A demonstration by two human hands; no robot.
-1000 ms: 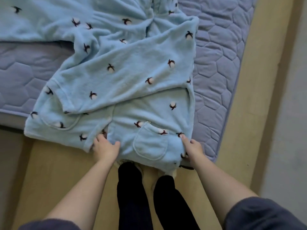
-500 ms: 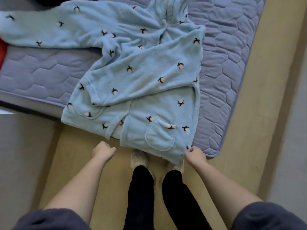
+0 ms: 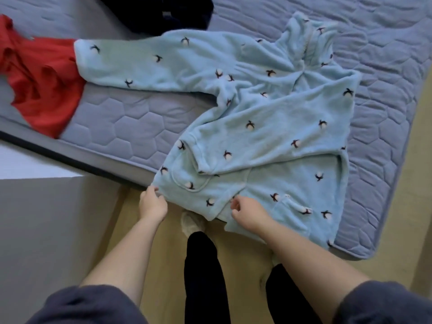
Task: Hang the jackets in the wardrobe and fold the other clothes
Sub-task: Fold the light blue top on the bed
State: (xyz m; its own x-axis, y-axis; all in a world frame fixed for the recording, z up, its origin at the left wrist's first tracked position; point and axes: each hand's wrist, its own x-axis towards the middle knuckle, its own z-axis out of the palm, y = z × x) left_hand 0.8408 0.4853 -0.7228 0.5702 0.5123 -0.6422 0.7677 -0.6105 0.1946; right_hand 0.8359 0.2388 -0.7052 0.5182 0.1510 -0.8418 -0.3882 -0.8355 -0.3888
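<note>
the pale blue fleece jacket point(image 3: 268, 127) lay front-up on the mattress point(image 3: 131, 118), near its front right corner as i looked down, with the hem spilling just over the near edge. its print was small white tufts with dark sprigs. one sleeve point(image 3: 145, 64) ran out flat to the left, and its cuff touched a red garment point(image 3: 44, 90). the other sleeve point(image 3: 268, 136) was folded across the chest, with its cuff ending above the left patch pocket point(image 3: 187, 181). the collar point(image 3: 304, 38) pointed away from me, bunched and a little twisted. the two front panels overlapped loosely at the bottom, and a second pocket point(image 3: 289, 213) sat on the right panel.

on my feed the left hand point(image 3: 153, 204) was at the hem's left corner, thumb and fingertips closed together on the edge of the fleece. the right hand point(image 3: 247, 213) rested over the front opening, just beside where the panels met, with its fingers curled inward. i could not tell whether any cloth was caught between them. both forearms were bare, coming out of dark grey sleeves point(image 3: 88, 305).

beyond the jacket, a dark garment point(image 3: 163, 12) was heaped at the far edge of the mattress. below the hem i saw black trouser legs point(image 3: 203, 277) and a pale slipper point(image 3: 192, 223) on the tan floor point(image 3: 163, 253). a grey surface point(image 3: 46, 230) filled the lower left.
</note>
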